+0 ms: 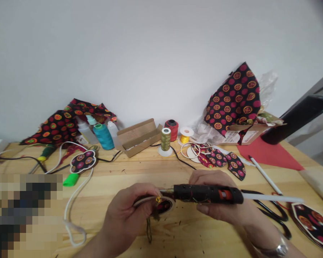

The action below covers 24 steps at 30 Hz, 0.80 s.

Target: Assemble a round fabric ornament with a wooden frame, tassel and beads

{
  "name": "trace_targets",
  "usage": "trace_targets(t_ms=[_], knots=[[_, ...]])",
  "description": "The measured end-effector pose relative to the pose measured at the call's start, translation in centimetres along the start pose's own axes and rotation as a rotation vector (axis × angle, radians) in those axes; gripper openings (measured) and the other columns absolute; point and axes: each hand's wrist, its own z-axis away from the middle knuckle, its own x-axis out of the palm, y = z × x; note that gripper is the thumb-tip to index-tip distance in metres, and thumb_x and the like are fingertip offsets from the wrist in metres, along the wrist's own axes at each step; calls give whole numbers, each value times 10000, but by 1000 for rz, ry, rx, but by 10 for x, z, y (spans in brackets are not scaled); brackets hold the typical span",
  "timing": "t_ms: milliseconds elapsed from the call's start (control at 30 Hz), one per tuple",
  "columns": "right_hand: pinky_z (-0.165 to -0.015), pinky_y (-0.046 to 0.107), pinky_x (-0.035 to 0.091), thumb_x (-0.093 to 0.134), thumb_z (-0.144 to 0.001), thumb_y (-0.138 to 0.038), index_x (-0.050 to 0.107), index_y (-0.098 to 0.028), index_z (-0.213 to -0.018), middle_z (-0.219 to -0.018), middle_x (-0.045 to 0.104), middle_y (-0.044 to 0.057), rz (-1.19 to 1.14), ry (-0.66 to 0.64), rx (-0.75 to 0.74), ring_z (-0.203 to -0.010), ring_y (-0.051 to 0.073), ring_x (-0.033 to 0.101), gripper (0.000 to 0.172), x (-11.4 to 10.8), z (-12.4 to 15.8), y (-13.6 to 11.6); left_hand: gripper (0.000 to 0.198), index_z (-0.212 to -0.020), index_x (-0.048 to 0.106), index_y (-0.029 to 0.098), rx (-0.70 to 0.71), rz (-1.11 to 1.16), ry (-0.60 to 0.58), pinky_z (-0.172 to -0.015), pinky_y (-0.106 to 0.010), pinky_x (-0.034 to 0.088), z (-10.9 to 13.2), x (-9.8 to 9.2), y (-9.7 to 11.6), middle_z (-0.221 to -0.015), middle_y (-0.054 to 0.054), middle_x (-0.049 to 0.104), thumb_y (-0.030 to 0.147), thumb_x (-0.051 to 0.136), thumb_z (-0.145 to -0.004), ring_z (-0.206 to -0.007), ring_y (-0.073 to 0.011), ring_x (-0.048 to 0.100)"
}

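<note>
Smooth pale wall point(150, 64) rises behind a light, grained wooden tabletop point(97, 200). Low over its near middle is a round, fabric-covered disc point(165, 205), dark and flower-patterned with a pale rim, bearing a small yellow ring point(158, 199); a dark cord loop point(149, 231) hangs below. A slim black glue gun point(204, 193) points at it, a white glue stick point(271, 197) jutting from its rear; whether nozzle and disc touch, I cannot tell. Farther out lie a scalloped fabric flower point(83, 161) and spools of olive thread point(165, 139) and yellow cord point(185, 139). An open cardboard box point(140, 139) has indistinct contents; bunched cloth fills a carton point(237, 137) at right. The left hand point(131, 215) pinches the disc between thumb and fingers, while the right hand point(223, 212) is clasped around the glue gun, forearm angled in from the lower right.
</note>
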Motion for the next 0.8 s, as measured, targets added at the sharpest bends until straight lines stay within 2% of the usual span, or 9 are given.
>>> trace_targets(t_ms=[333,800], knots=[[-589,282,421,679,-750,-291,593,-173,-698,-736,615,37,-26,20,-20,-653,153,546,155,-6,-1,0,288,-727,755,277,-6,88,43,-541,-143,545,2,1,0,-682,59,743,18,642,-670,-573,-101,679],[-567,258,411,682,-751,-262,589,-166,-703,-743,607,32,-9,2,-14,-641,138,541,142,-3,-1,-1,251,-737,724,246,-84,157,54,-532,-142,553,2,5,3,-647,62,737,19,653,-660,-544,-100,686]])
